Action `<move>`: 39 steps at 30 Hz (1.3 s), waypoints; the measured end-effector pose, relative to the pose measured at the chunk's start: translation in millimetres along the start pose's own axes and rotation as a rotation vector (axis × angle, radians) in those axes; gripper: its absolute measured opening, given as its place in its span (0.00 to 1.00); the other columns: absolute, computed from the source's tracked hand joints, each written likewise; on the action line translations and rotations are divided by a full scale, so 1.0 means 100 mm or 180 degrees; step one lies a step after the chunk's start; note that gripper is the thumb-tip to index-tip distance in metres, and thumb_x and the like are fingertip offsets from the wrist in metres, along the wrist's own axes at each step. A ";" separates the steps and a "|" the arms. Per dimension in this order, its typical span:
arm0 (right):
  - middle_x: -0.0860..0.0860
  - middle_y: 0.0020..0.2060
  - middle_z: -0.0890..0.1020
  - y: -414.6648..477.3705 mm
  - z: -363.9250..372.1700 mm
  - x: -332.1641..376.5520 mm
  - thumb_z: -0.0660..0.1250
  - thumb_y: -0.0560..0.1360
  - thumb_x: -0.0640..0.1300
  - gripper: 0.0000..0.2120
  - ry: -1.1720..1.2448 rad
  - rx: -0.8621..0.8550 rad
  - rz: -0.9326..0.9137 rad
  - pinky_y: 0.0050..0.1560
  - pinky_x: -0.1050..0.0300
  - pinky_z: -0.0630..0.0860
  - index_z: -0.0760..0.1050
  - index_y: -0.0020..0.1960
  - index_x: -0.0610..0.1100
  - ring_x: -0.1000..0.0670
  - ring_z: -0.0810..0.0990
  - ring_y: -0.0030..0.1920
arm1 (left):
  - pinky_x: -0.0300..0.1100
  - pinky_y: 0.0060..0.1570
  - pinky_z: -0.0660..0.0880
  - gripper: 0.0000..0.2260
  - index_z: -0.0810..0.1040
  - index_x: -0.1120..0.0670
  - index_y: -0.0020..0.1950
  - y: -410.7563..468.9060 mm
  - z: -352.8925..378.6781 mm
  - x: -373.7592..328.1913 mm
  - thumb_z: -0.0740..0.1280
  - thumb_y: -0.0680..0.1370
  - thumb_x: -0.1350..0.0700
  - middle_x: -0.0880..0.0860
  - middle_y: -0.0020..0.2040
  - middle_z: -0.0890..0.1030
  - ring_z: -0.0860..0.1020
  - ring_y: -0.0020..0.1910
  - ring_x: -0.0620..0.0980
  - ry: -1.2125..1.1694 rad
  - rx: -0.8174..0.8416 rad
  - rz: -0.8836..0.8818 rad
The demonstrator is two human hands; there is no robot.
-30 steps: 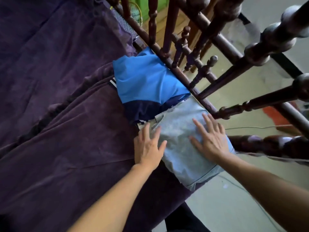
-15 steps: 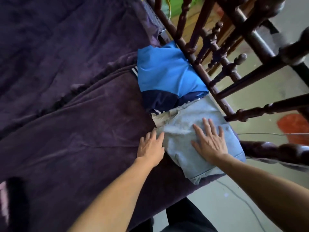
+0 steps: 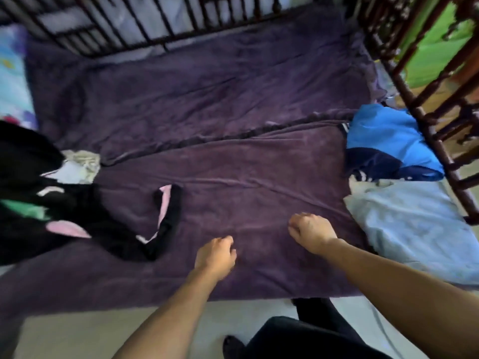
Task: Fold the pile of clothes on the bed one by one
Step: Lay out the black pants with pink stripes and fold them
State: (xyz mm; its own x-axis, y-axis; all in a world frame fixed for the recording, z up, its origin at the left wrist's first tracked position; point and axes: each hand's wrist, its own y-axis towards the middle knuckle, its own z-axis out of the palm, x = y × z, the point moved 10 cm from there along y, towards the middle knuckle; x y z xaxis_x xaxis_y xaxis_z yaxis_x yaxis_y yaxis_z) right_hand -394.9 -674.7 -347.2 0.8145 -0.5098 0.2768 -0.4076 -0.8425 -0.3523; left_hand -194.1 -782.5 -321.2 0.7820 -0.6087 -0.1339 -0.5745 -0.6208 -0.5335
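Note:
A folded pale blue garment (image 3: 412, 224) lies at the bed's right edge. Just behind it sits a folded bright blue and navy garment (image 3: 386, 143). At the left lies an unfolded pile with a black garment with pink and green patches (image 3: 64, 218) and a pale crumpled piece (image 3: 77, 164). One black sleeve (image 3: 168, 211) stretches toward the middle. My left hand (image 3: 215, 255) and my right hand (image 3: 308, 229) hover over the bare purple blanket (image 3: 233, 161) with fingers loosely curled, holding nothing.
Dark wooden spindle rails run along the far side (image 3: 155, 24) and the right side (image 3: 430, 104) of the bed. A patterned pillow (image 3: 10, 81) sits at the far left. Pale floor (image 3: 77, 335) and my dark-clad legs (image 3: 311, 335) lie below the bed's near edge.
Both hands lifted off the pale blue garment and moved left over the blanket, fingers now curled. My view swung left, bringing the unfolded pile into sight.

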 end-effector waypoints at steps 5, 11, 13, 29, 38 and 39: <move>0.49 0.54 0.82 -0.13 0.19 1.41 0.60 0.78 0.54 0.12 -0.0117 0.0183 -0.0353 0.51 0.53 0.74 0.76 0.57 0.51 0.43 0.80 0.55 | 0.45 0.51 0.73 0.12 0.75 0.51 0.59 -0.88 -0.20 1.41 0.61 0.79 0.50 0.54 0.57 0.80 0.76 0.58 0.57 -0.0313 -0.0432 -0.0452; 0.51 0.51 0.83 -0.17 0.20 2.84 0.61 0.77 0.53 0.10 0.0023 0.0202 -0.0642 0.46 0.55 0.73 0.77 0.54 0.51 0.44 0.80 0.52 | 0.45 0.51 0.73 0.12 0.75 0.50 0.59 -1.62 -0.42 2.85 0.61 0.78 0.49 0.54 0.55 0.81 0.77 0.57 0.57 -0.0464 -0.0726 -0.0920; 0.49 0.51 0.82 -0.14 0.20 3.22 0.61 0.78 0.52 0.07 -0.0014 0.0203 -0.0761 0.43 0.55 0.71 0.75 0.50 0.50 0.43 0.80 0.52 | 0.46 0.50 0.74 0.11 0.76 0.51 0.57 -1.74 -0.44 3.19 0.61 0.78 0.49 0.54 0.54 0.81 0.78 0.56 0.57 -0.0525 -0.0781 -0.1011; 0.47 0.60 0.79 1.40 1.13 5.10 0.63 0.77 0.53 0.17 -0.0037 0.1061 -0.0543 0.53 0.54 0.73 0.73 0.63 0.50 0.43 0.77 0.59 | 0.45 0.56 0.73 0.14 0.74 0.48 0.63 -1.12 -0.83 5.50 0.60 0.79 0.49 0.52 0.59 0.80 0.77 0.60 0.54 -0.0577 -0.0439 -0.1434; 0.47 0.62 0.78 2.03 1.40 6.10 0.64 0.76 0.54 0.19 0.0033 0.1377 -0.0426 0.57 0.54 0.74 0.73 0.66 0.51 0.43 0.77 0.60 | 0.46 0.55 0.70 0.14 0.74 0.52 0.62 -0.36 -1.26 6.38 0.60 0.78 0.51 0.53 0.58 0.74 0.73 0.58 0.54 -0.0334 -0.0616 -0.0980; 0.47 0.62 0.78 2.12 1.41 6.17 0.64 0.76 0.53 0.19 0.0064 0.1367 -0.0365 0.57 0.54 0.74 0.73 0.65 0.51 0.43 0.77 0.61 | 0.47 0.56 0.69 0.15 0.74 0.52 0.63 -0.24 -1.31 6.47 0.60 0.79 0.51 0.53 0.58 0.73 0.72 0.59 0.54 -0.0208 -0.0636 -0.0886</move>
State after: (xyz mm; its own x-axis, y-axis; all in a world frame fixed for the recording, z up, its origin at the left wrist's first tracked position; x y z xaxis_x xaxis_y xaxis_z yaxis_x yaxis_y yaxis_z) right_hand 78.9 -1143.2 -376.9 0.8345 -0.4243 0.3515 -0.1033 -0.7472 -0.6565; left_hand 293.6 -1226.3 -285.3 0.9254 -0.3737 -0.0628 -0.3681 -0.8469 -0.3838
